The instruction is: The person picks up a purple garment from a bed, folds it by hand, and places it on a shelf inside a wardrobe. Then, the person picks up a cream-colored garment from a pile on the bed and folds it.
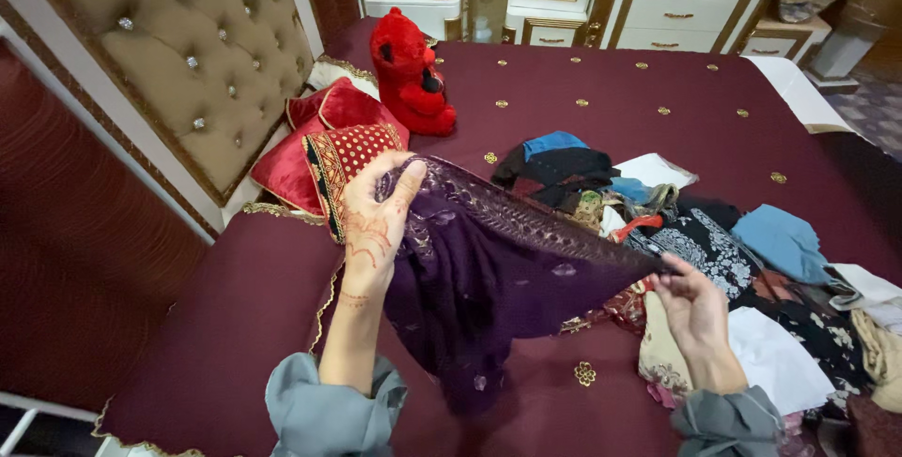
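Maroon bed (714, 91), both hands (376, 222) stretching purple cloth (489, 278)

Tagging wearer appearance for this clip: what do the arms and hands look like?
Both forearms are bare below grey sleeves pushed up and bunched near the elbows. The left hand has reddish-brown henna patterns across its back and wrist. The right hand shows no visible markings or jewellery.

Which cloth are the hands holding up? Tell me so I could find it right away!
Look at the big maroon bed, just in front of the heap of clothes. The left hand and right hand stretch a dark purple cloth between them. Only it hangs lifted, with a patterned border.
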